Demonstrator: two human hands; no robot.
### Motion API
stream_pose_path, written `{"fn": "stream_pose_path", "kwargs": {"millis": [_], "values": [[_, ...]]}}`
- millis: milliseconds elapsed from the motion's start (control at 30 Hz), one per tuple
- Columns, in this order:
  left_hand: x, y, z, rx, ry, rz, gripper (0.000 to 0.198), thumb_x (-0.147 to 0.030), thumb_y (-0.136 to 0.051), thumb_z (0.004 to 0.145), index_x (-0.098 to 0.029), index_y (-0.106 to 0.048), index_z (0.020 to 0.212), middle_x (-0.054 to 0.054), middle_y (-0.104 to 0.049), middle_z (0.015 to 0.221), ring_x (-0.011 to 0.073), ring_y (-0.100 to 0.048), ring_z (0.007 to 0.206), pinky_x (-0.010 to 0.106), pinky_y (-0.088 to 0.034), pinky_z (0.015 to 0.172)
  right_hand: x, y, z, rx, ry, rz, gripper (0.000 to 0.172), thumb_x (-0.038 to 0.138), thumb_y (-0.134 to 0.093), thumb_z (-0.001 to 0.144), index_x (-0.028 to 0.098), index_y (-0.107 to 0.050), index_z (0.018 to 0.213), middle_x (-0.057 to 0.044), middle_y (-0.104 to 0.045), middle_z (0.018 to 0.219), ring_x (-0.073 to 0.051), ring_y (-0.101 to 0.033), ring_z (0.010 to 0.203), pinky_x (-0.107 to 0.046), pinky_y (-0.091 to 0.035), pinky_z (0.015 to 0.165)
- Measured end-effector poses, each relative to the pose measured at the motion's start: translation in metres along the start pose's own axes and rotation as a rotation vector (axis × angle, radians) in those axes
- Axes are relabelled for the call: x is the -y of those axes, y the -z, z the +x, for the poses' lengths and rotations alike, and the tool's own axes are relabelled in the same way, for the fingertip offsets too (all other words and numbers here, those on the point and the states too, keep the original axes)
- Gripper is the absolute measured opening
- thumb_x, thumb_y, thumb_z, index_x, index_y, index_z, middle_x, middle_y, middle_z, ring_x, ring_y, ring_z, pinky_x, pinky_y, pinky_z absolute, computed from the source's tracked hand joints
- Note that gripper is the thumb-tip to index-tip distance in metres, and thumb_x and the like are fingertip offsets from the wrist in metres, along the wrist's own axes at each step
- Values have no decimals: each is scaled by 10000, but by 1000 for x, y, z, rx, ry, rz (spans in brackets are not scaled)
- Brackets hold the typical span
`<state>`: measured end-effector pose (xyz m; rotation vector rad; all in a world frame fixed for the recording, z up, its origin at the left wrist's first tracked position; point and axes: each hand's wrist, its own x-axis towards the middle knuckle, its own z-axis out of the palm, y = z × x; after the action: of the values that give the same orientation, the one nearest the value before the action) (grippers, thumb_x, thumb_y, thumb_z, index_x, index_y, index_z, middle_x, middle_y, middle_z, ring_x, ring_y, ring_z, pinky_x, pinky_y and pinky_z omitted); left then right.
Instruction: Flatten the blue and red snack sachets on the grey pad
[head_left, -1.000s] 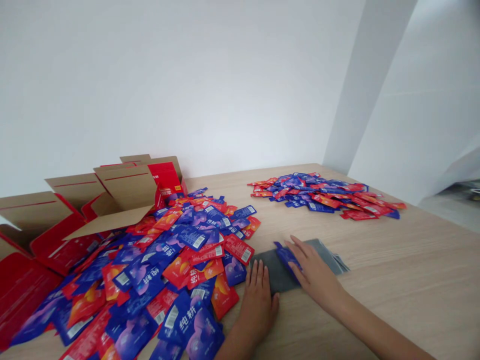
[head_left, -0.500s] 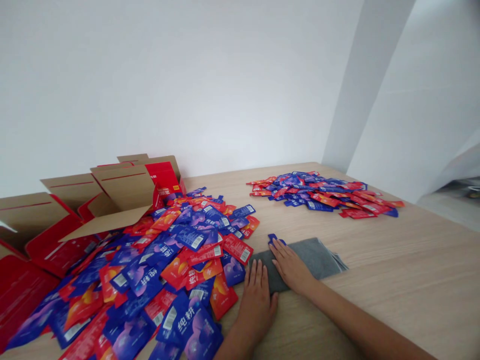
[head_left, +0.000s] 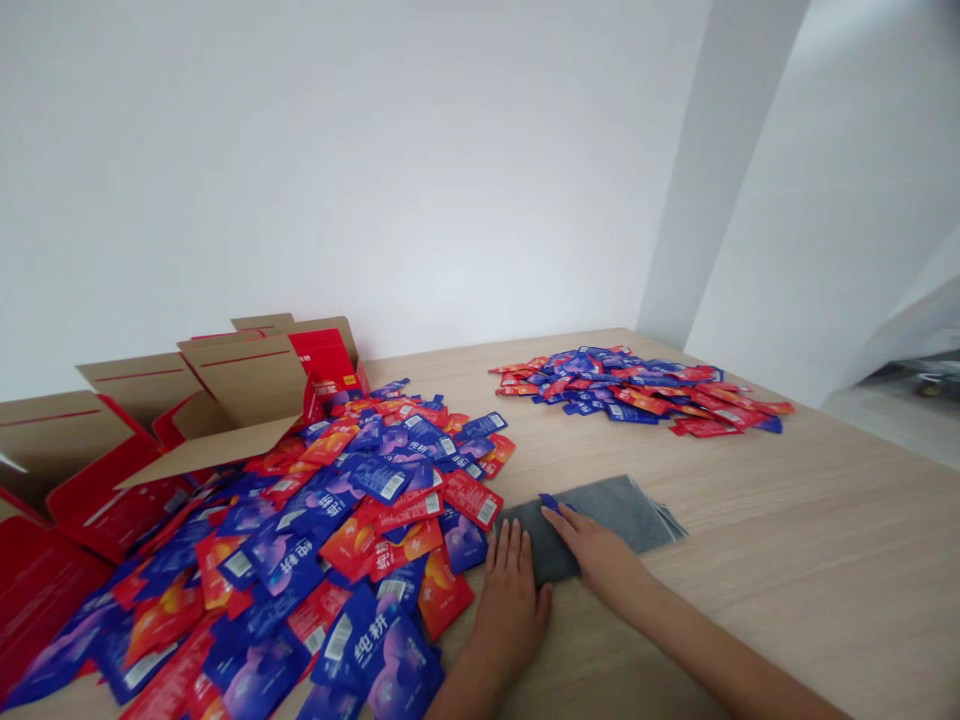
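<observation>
A flat grey cloth-like stack [head_left: 611, 508] lies on the table, with loose layered edges at its right end. My left hand [head_left: 510, 590] rests flat on its left end, fingers stretched out and slightly apart. At the stack's far edge, my right hand [head_left: 592, 550] has its fingers bent over a small blue sachet [head_left: 553, 501]. Most of that sachet is hidden beneath those fingers, so I cannot tell whether it lies on the grey stack or between its layers. A big heap of blue and red sachets [head_left: 367, 520] spreads out left of my left hand.
Opened red boxes with brown insides [head_left: 247, 385] stand along the left, flaps raised, behind the heap. A second pile of red and blue sachets [head_left: 630, 390] lies at the far right of the wooden table [head_left: 817, 520]. A white wall [head_left: 450, 180] rises behind.
My right hand has drawn the blue sachet nearer, and less of it sticks out past the grey stack's far edge. My left hand stays put. The view has shifted slightly.
</observation>
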<state>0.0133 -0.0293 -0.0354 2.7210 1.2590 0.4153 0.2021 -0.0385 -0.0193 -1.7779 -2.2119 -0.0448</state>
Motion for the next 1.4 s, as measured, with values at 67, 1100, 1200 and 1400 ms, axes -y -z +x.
{"fn": "stream_pose_path", "kwargs": {"millis": [67, 1100, 1200, 1400], "values": [[1, 0, 0, 7, 2, -1, 570, -344, -411, 879, -67, -327, 1370, 141, -242, 1458, 283, -163, 1343, 471, -247, 1073, -20, 13, 9, -57, -43, 122, 600, 21, -315, 755, 179, -466, 1314, -109, -535, 1297, -189, -542, 1135, -342, -449, 947], [-3, 6, -1, 81, 40, -54, 603, -344, -434, 868, -67, -298, 1386, 137, -189, 1467, 293, -136, 1344, 480, -249, 1072, -34, 39, 97, 173, -355, -28, 456, 45, -355, 806, 39, -456, 1251, -238, -677, 907, -317, -655, 861, -432, -467, 731], [-3, 5, -1, 73, 46, -61, 607, -340, -447, 860, -79, -301, 1388, 130, -188, 1468, 294, -139, 1344, 483, -256, 1071, -27, 45, 125, 148, -320, 120, 466, 63, -394, 793, 56, -451, 1256, -214, -677, 954, -292, -645, 898, -406, -464, 765], [-1, 1, -2, 52, 17, -64, 606, -369, -430, 876, -88, -289, 1394, 125, -187, 1471, 316, -159, 1337, 509, -269, 1062, 5, 42, 197, 16, -135, 551, 440, 179, -396, 857, 189, -405, 1297, -56, -678, 1028, -152, -651, 860, -287, -513, 727]]}}
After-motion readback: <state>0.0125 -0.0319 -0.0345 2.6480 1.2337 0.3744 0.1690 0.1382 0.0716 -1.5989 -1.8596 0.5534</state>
